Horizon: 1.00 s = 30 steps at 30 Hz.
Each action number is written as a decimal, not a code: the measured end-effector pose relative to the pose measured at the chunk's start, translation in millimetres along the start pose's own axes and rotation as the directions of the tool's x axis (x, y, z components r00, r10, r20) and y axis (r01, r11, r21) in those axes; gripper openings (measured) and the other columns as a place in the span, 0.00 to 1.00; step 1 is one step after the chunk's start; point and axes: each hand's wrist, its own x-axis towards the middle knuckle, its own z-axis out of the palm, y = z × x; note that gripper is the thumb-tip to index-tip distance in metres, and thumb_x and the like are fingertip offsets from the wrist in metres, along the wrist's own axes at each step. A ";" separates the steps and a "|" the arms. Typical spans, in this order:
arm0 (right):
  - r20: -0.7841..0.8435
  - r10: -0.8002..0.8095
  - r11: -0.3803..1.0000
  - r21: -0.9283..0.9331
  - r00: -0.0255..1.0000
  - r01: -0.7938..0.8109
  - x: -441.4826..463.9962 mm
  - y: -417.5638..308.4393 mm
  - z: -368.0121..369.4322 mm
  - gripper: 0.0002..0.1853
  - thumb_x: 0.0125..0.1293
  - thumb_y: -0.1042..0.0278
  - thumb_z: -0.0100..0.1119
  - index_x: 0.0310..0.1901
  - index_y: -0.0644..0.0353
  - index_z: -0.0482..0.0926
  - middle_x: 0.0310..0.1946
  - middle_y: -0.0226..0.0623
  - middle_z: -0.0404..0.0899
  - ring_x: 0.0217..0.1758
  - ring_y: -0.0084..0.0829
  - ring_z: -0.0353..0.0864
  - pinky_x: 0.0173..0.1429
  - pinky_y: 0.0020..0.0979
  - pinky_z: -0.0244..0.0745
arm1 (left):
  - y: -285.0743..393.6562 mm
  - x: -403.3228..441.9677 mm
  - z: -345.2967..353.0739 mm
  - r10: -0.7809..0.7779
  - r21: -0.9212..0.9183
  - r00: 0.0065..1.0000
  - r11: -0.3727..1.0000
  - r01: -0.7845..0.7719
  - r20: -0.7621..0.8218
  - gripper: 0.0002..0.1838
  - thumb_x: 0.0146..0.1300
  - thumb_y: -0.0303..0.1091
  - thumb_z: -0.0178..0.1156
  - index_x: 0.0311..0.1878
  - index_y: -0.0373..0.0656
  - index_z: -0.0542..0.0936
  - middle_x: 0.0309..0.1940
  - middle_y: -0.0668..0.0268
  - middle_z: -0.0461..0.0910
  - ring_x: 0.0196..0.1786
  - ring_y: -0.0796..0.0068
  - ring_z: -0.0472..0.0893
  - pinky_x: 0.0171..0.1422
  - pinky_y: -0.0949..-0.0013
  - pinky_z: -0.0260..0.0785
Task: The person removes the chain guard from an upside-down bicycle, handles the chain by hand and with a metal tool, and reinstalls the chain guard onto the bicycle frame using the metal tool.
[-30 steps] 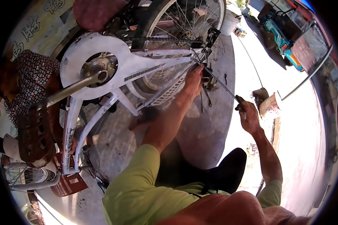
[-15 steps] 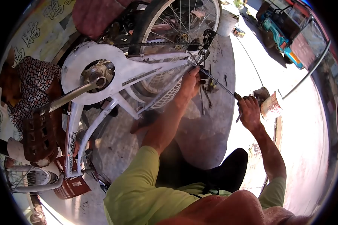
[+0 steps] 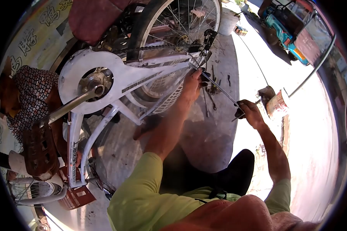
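A white bicycle frame (image 3: 108,82) lies tilted before me, its rear wheel (image 3: 142,36) at the top. From the rear axle area a long metal T-handle wrench (image 3: 221,89) slants down to the right. My left hand (image 3: 192,85) is closed around the wrench's far end, close against the frame's rear end; the exact fingertip contact is hidden. My right hand (image 3: 251,112) grips the crossbar at the wrench's near end, fingers bent around it. Beside the left hand hangs the rear derailleur (image 3: 209,38).
Several loose tools (image 3: 212,96) lie on the grey floor under the axle. A grimy paint tin (image 3: 277,104) stands right of my right hand. Another person in a patterned garment (image 3: 34,96) is at the left, behind the crank arm (image 3: 71,106). A teal vehicle (image 3: 281,32) stands at upper right.
My right hand has turned at the wrench and shifted slightly left, and the crossbar now points another way. My left hand stays at the axle. The whole view has shifted a little.
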 end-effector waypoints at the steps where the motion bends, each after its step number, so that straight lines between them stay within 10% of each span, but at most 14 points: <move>1: 0.021 0.076 0.997 -0.007 0.997 -0.076 -2.9 -12.4 -6.3 0.20 0.76 0.55 0.47 0.48 0.64 0.81 0.30 0.37 0.82 0.33 0.29 0.83 0.40 0.28 0.78 | -3.1 4.1 1.7 0.000 -0.007 0.999 1.000 0.000 0.044 0.09 0.72 0.40 0.56 0.45 0.45 0.77 0.35 0.65 0.83 0.37 0.70 0.82 0.39 0.62 0.71; 8: 0.082 0.273 0.960 0.043 0.958 -0.277 2.1 -29.7 -17.4 0.19 0.77 0.57 0.45 0.53 0.65 0.77 0.33 0.39 0.83 0.32 0.34 0.85 0.35 0.35 0.83 | -2.7 9.3 1.8 -0.029 -0.095 0.999 0.995 0.031 0.027 0.10 0.71 0.39 0.58 0.47 0.43 0.75 0.34 0.62 0.83 0.35 0.68 0.82 0.39 0.62 0.73; 15: -0.196 0.062 0.936 0.351 0.979 0.011 -25.8 -0.9 -9.2 0.19 0.78 0.57 0.47 0.52 0.67 0.76 0.40 0.42 0.84 0.39 0.35 0.87 0.44 0.36 0.84 | -2.4 5.1 6.1 0.002 -0.089 1.000 0.996 -0.002 0.000 0.07 0.71 0.36 0.58 0.44 0.43 0.78 0.33 0.65 0.82 0.35 0.70 0.81 0.40 0.65 0.74; 19: -0.216 -0.084 0.981 0.156 0.973 0.119 -23.1 15.2 -8.6 0.20 0.79 0.57 0.45 0.49 0.68 0.77 0.35 0.40 0.84 0.36 0.34 0.86 0.42 0.33 0.82 | -6.6 14.1 2.6 0.004 -0.096 1.000 0.995 -0.004 -0.007 0.08 0.70 0.37 0.59 0.45 0.44 0.78 0.33 0.65 0.82 0.35 0.70 0.80 0.40 0.65 0.73; 30: -0.303 0.097 0.934 0.356 0.948 0.018 -18.3 -3.3 -10.3 0.25 0.76 0.46 0.49 0.44 0.66 0.79 0.28 0.38 0.83 0.28 0.33 0.85 0.34 0.34 0.81 | -1.5 9.3 8.9 -0.018 -0.077 1.000 0.997 0.017 -0.015 0.10 0.71 0.38 0.58 0.47 0.42 0.79 0.32 0.64 0.83 0.32 0.70 0.81 0.36 0.65 0.72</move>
